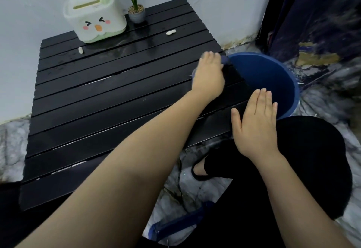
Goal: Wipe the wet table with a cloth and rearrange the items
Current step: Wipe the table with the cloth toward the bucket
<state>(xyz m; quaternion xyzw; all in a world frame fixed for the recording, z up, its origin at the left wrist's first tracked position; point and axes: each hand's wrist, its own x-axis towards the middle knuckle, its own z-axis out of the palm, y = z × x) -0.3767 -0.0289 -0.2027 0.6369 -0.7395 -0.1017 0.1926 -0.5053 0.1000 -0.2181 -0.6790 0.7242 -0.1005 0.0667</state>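
While your left hand presses the blue cloth on the bench, your right hand hovers flat, fingers spread.

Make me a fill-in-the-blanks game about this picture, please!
1. The left hand presses a blue cloth on the slatted ____ table.
2. Beside the table's right edge stands a blue ____.
3. The right hand lies flat and ____, holding nothing.
4. The white tissue box has a ____ face on it.

Missing words: black; bucket; open; duck
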